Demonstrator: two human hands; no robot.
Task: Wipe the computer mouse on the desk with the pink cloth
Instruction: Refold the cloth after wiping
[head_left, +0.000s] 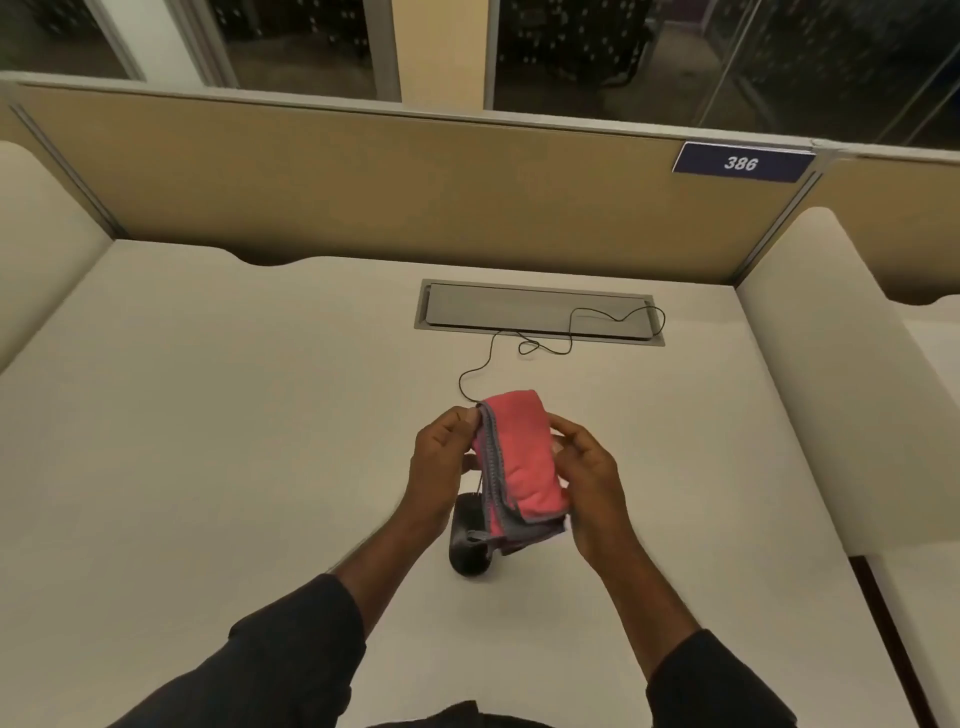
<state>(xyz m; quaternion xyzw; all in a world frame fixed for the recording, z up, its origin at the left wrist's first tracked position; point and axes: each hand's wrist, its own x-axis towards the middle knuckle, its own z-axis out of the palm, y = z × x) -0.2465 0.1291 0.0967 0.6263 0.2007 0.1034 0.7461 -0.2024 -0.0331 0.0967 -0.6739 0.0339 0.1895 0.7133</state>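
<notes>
One white bench (208, 415) fills most of the view, w/ tan partition walls (363, 182) along the 12 o'clock edge and a blue number plate (742, 163) reading 386 at approx 1 o'clock. A grey cable hatch (540, 312) sits flush in the bench toward 12 o'clock; a thin black cord (571, 332) loops over it and runs down toward the hands.

Two forearms in dark sleeves (291, 649) come in from 6 o'clock. Both hands are raised above the bench near centre, holding a folded pink cloth (519, 457) w/ grey edging between them. Left hand (441, 457) at the cloth's 9 o'clock side, its grip pinching the grey-edged layers w/ thumb and fingertips. Right hand (587, 478) at the 3 o'clock side, grip curled round the cloth's far edge, thumb on the front.

The black mouse (467, 545) lies on the bench just below the cloth, approx 7 o'clock from it, partly hidden by the cloth's lower corner. Cannot tell whether cloth touches mouse; neither hand is on the mouse.
</notes>
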